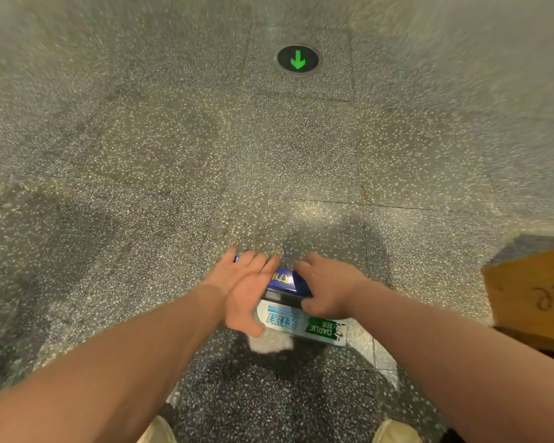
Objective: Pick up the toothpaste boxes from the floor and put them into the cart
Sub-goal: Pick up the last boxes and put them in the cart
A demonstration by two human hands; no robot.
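Two toothpaste boxes lie on the speckled floor just ahead of me. A dark blue box (287, 279) lies farther away; a white and light-blue box with a green Darlie label (304, 327) lies nearer. My left hand (245, 289) lies with straight fingers over the left end of the blue box, its thumb at the white box's left end. My right hand (328, 290) curls over the right end of the blue box. No cart is in view.
A wooden crate corner (531, 298) sits on the floor at the right. A round floor marker with a green arrow (298, 60) is set in the floor far ahead. My knees show at the bottom edge.
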